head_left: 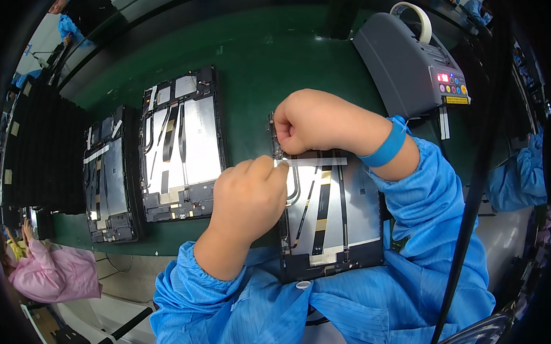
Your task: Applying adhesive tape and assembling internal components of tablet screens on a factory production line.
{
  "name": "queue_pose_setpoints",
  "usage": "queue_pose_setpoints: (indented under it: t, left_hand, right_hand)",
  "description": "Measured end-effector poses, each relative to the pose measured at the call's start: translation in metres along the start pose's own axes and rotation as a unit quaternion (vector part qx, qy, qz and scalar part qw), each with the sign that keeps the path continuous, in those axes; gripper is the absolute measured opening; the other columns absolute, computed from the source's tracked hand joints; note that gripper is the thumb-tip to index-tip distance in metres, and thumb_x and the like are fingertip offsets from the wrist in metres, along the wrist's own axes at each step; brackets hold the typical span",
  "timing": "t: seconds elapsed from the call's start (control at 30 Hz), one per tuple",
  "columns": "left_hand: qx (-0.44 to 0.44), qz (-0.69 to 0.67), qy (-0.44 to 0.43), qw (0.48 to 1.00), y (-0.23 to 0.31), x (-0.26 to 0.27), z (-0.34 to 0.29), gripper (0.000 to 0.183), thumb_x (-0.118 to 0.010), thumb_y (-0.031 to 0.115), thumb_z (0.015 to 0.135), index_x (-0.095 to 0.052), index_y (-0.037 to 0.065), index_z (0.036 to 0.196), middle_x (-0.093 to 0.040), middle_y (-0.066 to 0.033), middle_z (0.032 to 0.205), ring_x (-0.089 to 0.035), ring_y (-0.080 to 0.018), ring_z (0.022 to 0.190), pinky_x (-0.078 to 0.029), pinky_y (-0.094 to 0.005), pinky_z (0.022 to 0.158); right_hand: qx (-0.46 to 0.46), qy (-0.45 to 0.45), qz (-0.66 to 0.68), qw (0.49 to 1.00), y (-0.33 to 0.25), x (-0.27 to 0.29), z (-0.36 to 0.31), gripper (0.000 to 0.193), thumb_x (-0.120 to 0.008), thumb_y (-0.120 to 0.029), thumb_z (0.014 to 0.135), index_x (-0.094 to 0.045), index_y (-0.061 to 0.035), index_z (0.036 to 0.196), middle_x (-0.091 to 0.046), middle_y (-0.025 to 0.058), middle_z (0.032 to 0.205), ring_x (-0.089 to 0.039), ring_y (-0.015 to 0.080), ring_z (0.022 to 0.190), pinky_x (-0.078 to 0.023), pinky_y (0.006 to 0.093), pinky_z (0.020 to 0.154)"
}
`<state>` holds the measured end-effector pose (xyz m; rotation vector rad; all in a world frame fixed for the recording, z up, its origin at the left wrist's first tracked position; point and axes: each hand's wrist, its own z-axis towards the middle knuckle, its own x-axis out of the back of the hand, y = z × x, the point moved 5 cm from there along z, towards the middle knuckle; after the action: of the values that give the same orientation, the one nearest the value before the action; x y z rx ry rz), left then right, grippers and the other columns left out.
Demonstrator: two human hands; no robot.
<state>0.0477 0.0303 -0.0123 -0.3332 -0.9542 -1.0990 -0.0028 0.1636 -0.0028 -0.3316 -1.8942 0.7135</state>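
Observation:
An opened tablet (333, 225) with bare metal plates and flat cables lies at the near edge of the green belt (252, 68), just in front of me. My left hand (249, 194) pinches the left end of a white tape strip (318, 162) that stretches across the tablet's upper part. My right hand (310, 121), in a blue wrist strap, is curled into a fist at the tablet's top left corner, just above the strip. Whether it grips anything is hidden by the fingers.
Two more opened tablets (182, 145) (108, 176) lie to the left on the belt. A grey tape dispenser (409, 61) with a tape roll stands at the back right. A black ribbed rack (41, 151) sits far left. A person in pink (52, 271) works at lower left.

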Motion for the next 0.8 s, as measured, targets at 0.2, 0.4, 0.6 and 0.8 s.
queue_pose_setpoints:
  t: [0.2,0.4,0.6,0.8]
  left_hand:
    - [0.063,-0.007,0.005,0.998,-0.003,0.004,0.006,0.03,-0.063,0.008,0.064,-0.068,0.006,0.093,-0.053,-0.0043,0.081,-0.053,-0.0213,0.074,-0.046,-0.0329,0.056]
    - [0.073,-0.023,-0.028,0.997,-0.002,0.002,0.009,0.032,-0.062,0.007,0.065,-0.067,0.004,0.097,-0.052,-0.0056,0.086,-0.053,-0.0236,0.082,-0.047,-0.0346,0.062]
    - [0.036,0.021,-0.08,0.996,0.0,-0.003,0.012,0.034,-0.06,0.004,0.066,-0.062,0.003,0.099,-0.052,-0.0078,0.088,-0.053,-0.0263,0.085,-0.047,-0.037,0.07]
    - [0.037,0.017,-0.08,0.996,-0.002,-0.006,0.009,0.033,-0.059,0.003,0.066,-0.061,0.003,0.099,-0.054,-0.0086,0.089,-0.054,-0.0274,0.087,-0.047,-0.0378,0.073]
  right_hand:
    - [-0.026,0.027,0.03,0.999,0.006,0.0,0.001,0.02,-0.071,-0.006,0.065,-0.06,-0.0017,0.081,-0.056,0.0059,0.067,-0.054,0.018,0.059,-0.044,0.0311,0.052]
    - [0.004,0.051,0.082,0.995,0.012,0.005,-0.005,0.019,-0.071,-0.005,0.068,-0.058,-0.0012,0.081,-0.053,0.0036,0.066,-0.051,0.0141,0.059,-0.043,0.0288,0.052]
    - [-0.037,0.171,0.091,0.98,0.032,0.017,-0.046,0.01,-0.066,-0.008,0.077,-0.069,0.0001,0.082,-0.062,0.0062,0.077,-0.061,0.0144,0.069,-0.048,0.0255,0.062]
    - [-0.011,0.242,-0.124,0.962,0.021,-0.004,-0.051,0.011,-0.067,-0.014,0.073,-0.071,-0.0055,0.077,-0.064,0.0097,0.079,-0.062,0.0259,0.073,-0.05,0.0349,0.065]
